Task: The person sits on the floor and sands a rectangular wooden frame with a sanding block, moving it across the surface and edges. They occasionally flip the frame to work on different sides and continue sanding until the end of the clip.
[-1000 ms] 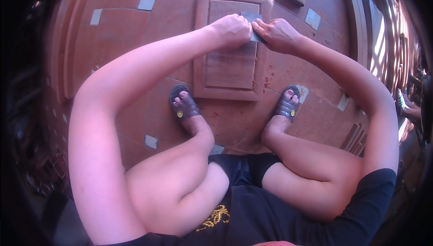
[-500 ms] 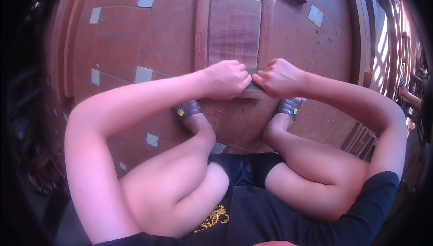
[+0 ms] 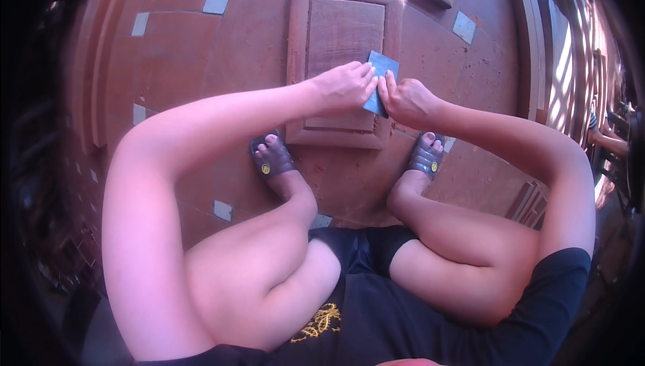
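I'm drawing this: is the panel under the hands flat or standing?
Lying flat: the panel shows its broad face upward, seen from above.

Black shirt point(image 3: 410, 319), black shorts point(image 3: 363, 248), dark sandals point(image 3: 422, 160)
The shirt has short sleeves point(image 3: 561, 275) and a curling yellow motif point(image 3: 321, 322); the shorts shine slightly; the open-toed sandals have wide ridged straps point(image 3: 281, 158), each bearing a round yellow badge point(image 3: 266, 168).

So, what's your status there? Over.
Left hand, right hand: both in grip on blue-grey rectangular plate. Plate over right side of reddish-brown framed wooden panel. Dark-sandalled feet by panel's near corners, apart from plate.
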A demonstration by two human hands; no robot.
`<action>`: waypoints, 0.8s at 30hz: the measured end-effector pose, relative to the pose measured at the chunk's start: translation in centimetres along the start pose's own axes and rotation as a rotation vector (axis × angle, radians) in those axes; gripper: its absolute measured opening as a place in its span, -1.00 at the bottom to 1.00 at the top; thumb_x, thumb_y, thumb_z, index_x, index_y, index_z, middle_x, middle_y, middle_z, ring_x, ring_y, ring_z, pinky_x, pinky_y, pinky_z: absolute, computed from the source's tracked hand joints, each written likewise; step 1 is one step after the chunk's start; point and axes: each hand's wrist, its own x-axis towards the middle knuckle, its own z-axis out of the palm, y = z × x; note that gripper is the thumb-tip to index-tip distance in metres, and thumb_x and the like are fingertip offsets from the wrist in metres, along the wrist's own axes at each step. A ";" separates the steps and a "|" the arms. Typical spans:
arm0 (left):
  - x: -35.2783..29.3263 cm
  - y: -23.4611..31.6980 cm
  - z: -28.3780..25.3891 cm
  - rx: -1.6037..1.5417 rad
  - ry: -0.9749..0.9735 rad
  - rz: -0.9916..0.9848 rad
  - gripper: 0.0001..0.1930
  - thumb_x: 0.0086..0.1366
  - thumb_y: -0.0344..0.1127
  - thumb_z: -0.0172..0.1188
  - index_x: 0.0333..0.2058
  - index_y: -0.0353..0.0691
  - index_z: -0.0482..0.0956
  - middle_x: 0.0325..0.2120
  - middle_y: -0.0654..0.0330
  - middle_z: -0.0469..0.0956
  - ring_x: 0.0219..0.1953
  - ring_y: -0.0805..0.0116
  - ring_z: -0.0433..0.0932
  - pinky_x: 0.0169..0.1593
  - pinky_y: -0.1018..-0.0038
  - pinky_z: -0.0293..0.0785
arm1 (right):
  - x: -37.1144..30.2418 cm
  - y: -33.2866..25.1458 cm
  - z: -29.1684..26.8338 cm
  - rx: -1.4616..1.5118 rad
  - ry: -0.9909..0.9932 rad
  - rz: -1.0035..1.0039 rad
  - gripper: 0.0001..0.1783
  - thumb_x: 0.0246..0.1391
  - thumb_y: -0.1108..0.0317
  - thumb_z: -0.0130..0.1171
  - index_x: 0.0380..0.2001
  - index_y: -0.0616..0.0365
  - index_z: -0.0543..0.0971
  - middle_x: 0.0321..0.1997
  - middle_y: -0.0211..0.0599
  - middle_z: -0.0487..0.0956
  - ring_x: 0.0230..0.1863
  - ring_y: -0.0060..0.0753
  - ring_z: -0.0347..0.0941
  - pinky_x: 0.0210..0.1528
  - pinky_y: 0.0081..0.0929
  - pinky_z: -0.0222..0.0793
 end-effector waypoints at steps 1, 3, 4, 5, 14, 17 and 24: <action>-0.2 1.4 -0.1 0.014 0.033 0.032 -0.55 0.15 -0.34 0.13 -0.04 -0.59 0.55 -0.05 -0.24 0.61 0.08 -0.02 0.59 0.18 0.26 0.48 | -1.1 -0.9 -0.2 0.030 0.002 -0.035 -0.38 0.03 0.39 0.09 0.12 0.67 0.44 0.01 0.59 0.54 -0.44 -0.14 0.69 -0.49 -0.40 0.56; -1.1 4.0 -0.7 -0.081 0.015 0.035 -0.56 0.14 -0.33 0.15 -0.07 -0.59 0.56 -0.10 -0.20 0.63 0.03 0.00 0.60 0.12 0.28 0.50 | -2.3 -2.8 -0.2 0.144 0.032 -0.090 -0.41 0.02 0.36 0.11 0.06 0.67 0.47 -0.08 0.49 0.60 -0.47 -0.17 0.67 -0.49 -0.37 0.53; -1.2 4.7 -1.2 -0.152 0.006 0.027 -0.57 0.13 -0.32 0.18 -0.09 -0.56 0.57 -0.12 -0.17 0.64 0.01 0.03 0.61 0.10 0.29 0.51 | -2.6 -3.0 -1.0 0.210 0.012 -0.115 -0.45 0.02 0.36 0.12 0.01 0.64 0.49 -0.15 0.39 0.61 -0.49 -0.18 0.66 -0.51 -0.36 0.50; -1.3 5.5 -1.7 -0.224 -0.002 0.019 -0.58 0.12 -0.32 0.20 -0.11 -0.53 0.58 -0.15 -0.13 0.64 -0.02 0.06 0.62 0.08 0.29 0.52 | -3.0 -3.0 -1.7 0.276 -0.009 -0.140 -0.49 0.02 0.36 0.12 -0.04 0.62 0.51 -0.21 0.29 0.63 -0.50 -0.19 0.65 -0.53 -0.35 0.48; 1.9 -1.9 -4.0 -0.285 0.031 -0.213 -0.67 0.18 -0.40 0.24 -0.05 -0.27 0.61 -0.12 0.13 0.67 0.06 0.15 0.60 0.13 0.25 0.50 | -0.4 4.5 -4.0 0.241 0.176 0.050 -0.88 0.09 0.34 0.12 -0.41 0.15 0.50 -0.59 -0.30 0.56 -0.57 -0.23 0.60 -0.47 -0.29 0.49; 3.5 -6.8 -3.9 -0.090 0.026 -0.242 -0.63 0.25 -0.39 0.14 0.04 -0.27 0.59 0.01 0.12 0.63 0.14 0.16 0.55 0.19 0.23 0.46 | 1.8 8.5 -2.4 0.053 0.216 0.152 -0.75 0.11 0.38 0.09 -0.18 0.28 0.55 -0.49 -0.25 0.62 -0.51 -0.27 0.64 -0.47 -0.35 0.51; -0.5 0.1 0.0 0.014 0.041 -0.105 -0.56 0.15 -0.35 0.14 -0.02 -0.50 0.56 -0.05 -0.17 0.62 -0.19 0.16 0.65 -0.04 0.33 0.54 | 0.6 1.2 -0.4 -0.069 0.067 -0.089 -0.43 0.07 0.37 0.07 0.07 0.64 0.48 -0.16 0.47 0.63 -0.51 -0.23 0.68 -0.59 -0.45 0.50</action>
